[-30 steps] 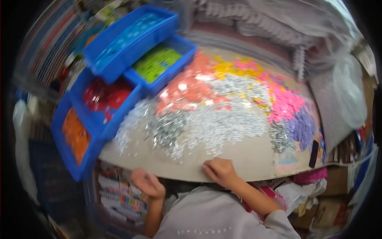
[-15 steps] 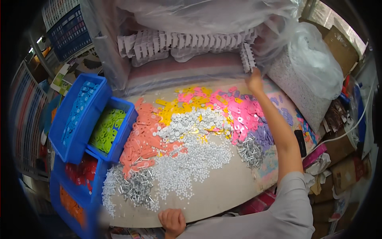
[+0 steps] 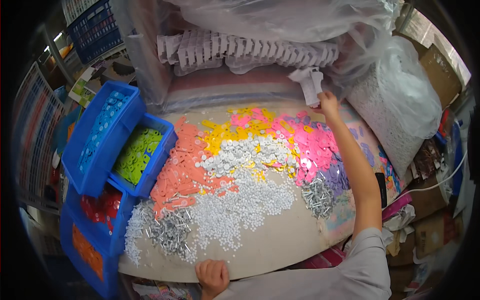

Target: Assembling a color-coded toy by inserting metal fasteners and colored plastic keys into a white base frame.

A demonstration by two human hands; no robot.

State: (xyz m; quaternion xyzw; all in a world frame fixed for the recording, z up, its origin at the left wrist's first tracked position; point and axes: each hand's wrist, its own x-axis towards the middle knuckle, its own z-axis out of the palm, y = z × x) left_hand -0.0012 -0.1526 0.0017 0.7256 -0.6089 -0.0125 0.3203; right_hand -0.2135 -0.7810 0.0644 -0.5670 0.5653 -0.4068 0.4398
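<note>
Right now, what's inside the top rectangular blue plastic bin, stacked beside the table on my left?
That top rectangular blue plastic bin holds small, flat light-blue plastic pieces. Whatever lies beneath them is covered and cannot be seen.

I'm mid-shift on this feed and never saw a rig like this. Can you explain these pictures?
There's no robot: these are a person's bare hands, seen by a fisheye camera worn on the head, so straight edges bend. The table holds loose coral pieces, yellow pieces, pink pieces, small white pieces and metal pins. Blue bins stand at left. The right hand holds a white plastic piece; the left hand rests curled at the near edge.
</note>
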